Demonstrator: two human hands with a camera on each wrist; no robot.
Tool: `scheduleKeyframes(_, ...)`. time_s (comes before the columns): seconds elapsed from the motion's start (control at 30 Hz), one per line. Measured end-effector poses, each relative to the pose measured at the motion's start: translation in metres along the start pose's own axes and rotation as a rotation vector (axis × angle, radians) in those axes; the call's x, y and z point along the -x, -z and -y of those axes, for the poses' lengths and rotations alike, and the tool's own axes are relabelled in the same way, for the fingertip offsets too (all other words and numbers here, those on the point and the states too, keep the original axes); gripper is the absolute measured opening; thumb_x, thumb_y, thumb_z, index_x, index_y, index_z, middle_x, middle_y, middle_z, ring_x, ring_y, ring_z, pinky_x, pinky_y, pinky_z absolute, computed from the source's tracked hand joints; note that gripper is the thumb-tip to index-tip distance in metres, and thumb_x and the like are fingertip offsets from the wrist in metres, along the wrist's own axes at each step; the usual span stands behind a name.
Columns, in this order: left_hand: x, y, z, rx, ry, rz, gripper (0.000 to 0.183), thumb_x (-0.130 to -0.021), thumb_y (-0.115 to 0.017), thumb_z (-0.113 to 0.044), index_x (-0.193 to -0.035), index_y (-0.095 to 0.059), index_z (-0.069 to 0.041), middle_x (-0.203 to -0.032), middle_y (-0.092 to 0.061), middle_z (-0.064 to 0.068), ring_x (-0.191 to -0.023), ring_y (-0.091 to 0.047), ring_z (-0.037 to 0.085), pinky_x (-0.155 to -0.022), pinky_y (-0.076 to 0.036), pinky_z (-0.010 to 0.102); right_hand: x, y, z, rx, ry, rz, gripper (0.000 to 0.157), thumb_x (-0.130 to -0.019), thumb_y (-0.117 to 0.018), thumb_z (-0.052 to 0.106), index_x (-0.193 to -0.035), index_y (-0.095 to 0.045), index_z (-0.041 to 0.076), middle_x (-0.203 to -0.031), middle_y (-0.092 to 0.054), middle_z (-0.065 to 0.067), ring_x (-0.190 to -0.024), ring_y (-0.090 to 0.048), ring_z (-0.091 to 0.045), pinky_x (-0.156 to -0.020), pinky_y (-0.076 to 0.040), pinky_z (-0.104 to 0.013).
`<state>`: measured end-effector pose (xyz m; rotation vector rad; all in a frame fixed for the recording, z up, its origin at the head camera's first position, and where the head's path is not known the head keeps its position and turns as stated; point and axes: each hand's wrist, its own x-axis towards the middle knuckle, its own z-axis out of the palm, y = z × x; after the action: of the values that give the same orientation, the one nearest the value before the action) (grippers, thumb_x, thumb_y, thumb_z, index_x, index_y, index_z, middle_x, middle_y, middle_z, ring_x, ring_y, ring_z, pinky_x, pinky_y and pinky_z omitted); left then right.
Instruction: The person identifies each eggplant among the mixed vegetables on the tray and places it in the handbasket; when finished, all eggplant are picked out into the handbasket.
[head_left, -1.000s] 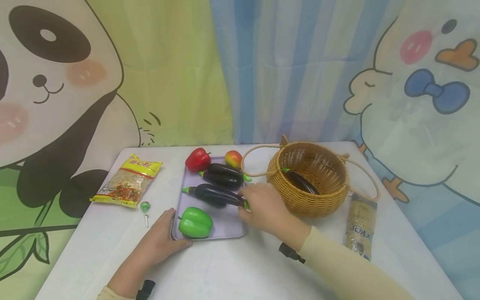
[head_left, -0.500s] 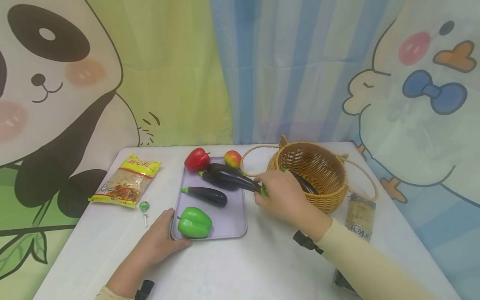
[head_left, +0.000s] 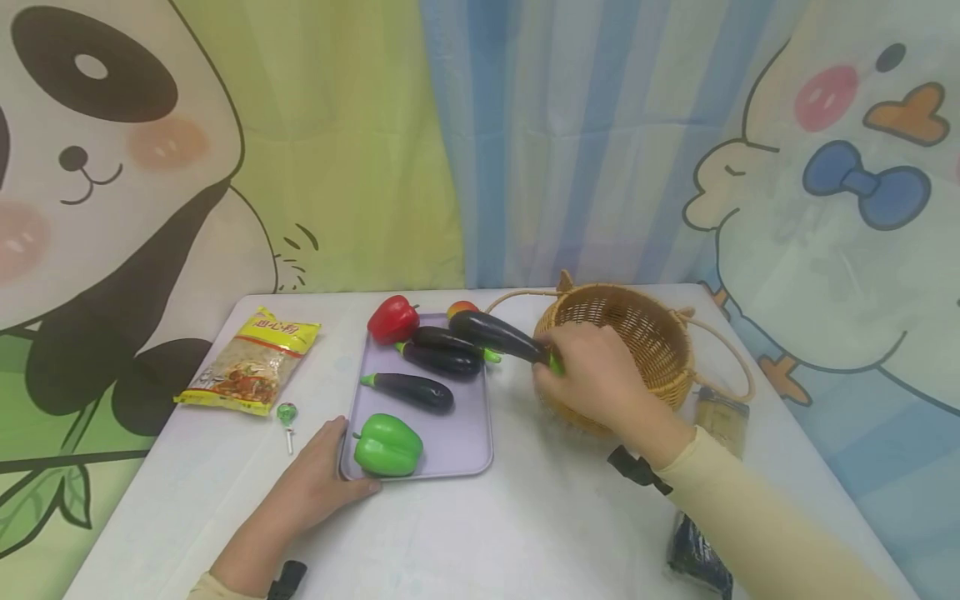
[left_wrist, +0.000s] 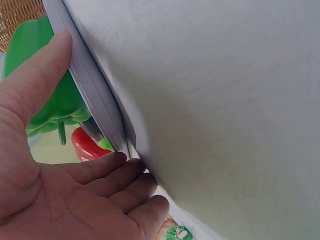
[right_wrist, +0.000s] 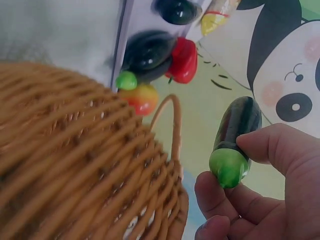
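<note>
- Glossy, near-black eggplant [head_left: 498,335] (green-capped), held up beside the basket [right_wrist: 90,160].
- Right hand [head_left: 588,371]: thumb and fingers pinch its capped end.
- Left hand [head_left: 322,483]: fingers extended, thumb on the tray [head_left: 468,442].

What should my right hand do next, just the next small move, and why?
Probably swing the held eggplant over the basket. Your right hand grips it near its green stem end and overlaps the basket's near side in the head view, but the dark body points back toward the tray, outside the basket's opening.
</note>
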<state>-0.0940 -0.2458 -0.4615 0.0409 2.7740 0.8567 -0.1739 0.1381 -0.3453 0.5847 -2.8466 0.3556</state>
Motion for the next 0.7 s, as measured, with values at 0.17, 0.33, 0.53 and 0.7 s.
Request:
scheduleKeyframes(0.17, 0.000, 0.000, 0.000, 0.000, 0.000, -0.003, 0.124, -0.074, -0.092, -0.047, -0.159, -0.023, 0.011, -0.162, -0.032, 0.038, -0.150, -0.033, 0.057, -0.123, -0.030, 0.069, -0.001, 0.005, -0.011, 0.019, -0.008, 0.001, 0.028, -0.089, -0.074, 0.031, -0.112, -0.076, 0.015, -0.076, -0.064, 0.005, -0.073, -0.055, -0.018, -0.067, -0.040, -0.033)
scheduleKeyframes(0.33, -0.001, 0.000, -0.001, 0.000, 0.008, 0.004, 0.126, -0.073, -0.092, -0.048, -0.160, -0.022, 0.011, -0.162, -0.031, 0.038, -0.150, -0.032, 0.057, -0.123, -0.030, 0.069, 0.001, 0.008, -0.020, 0.018, -0.051, 0.018, 0.033, -0.090, -0.074, 0.031, -0.118, -0.075, 0.014, -0.082, -0.067, 0.003, -0.078, -0.057, -0.021, -0.072, -0.042, -0.036)
scheduleKeyframes(0.53, -0.002, 0.001, -0.001, -0.007, 0.014, 0.010, 0.127, -0.073, -0.091, -0.050, -0.160, -0.021, 0.012, -0.163, -0.029, 0.039, -0.151, -0.030, 0.058, -0.123, -0.029, 0.070, 0.002, 0.012, -0.031, 0.026, -0.090, 0.030, 0.034, -0.090, -0.073, 0.030, -0.120, -0.074, 0.013, -0.081, -0.066, 0.002, -0.077, -0.055, -0.022, -0.070, -0.041, -0.036)
scheduleKeyframes(0.7, -0.002, 0.001, -0.001, -0.011, 0.013, 0.009, 0.128, -0.073, -0.092, -0.050, -0.160, -0.021, 0.012, -0.163, -0.028, 0.039, -0.150, -0.030, 0.058, -0.123, -0.029, 0.070, 0.004, 0.015, -0.042, 0.059, -0.100, 0.025, 0.034, -0.091, -0.072, 0.031, -0.120, -0.074, 0.013, -0.077, -0.061, 0.001, -0.071, -0.052, -0.020, -0.062, -0.035, -0.031)
